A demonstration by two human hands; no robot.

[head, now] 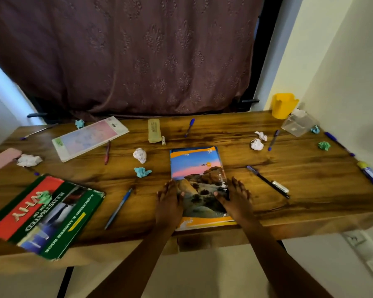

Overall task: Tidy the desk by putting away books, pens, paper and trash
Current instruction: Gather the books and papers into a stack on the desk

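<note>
A notebook (197,168) with a rocky landscape cover lies at the desk's front middle. My left hand (169,200) rests on its left edge and my right hand (235,195) on its right edge, thumbs lying on the cover, fingers fairly straight. A green and red "WHY" book (43,214) lies at the front left with a green paper ball (45,196) on it. A pale pink notebook (90,137) lies at the back left. Several pens are scattered: a blue one (119,208) left of my hands, a dark one (267,181) to the right, a red one (107,152).
Crumpled paper balls, white (140,155), (257,144), (29,160) and teal (142,172), (324,145), dot the wooden desk (299,179). A yellow cup (283,105) and clear box (296,124) stand back right. A glue stick (369,173) lies far right, a pink case (2,159) far left, an eraser box (154,130) at the back.
</note>
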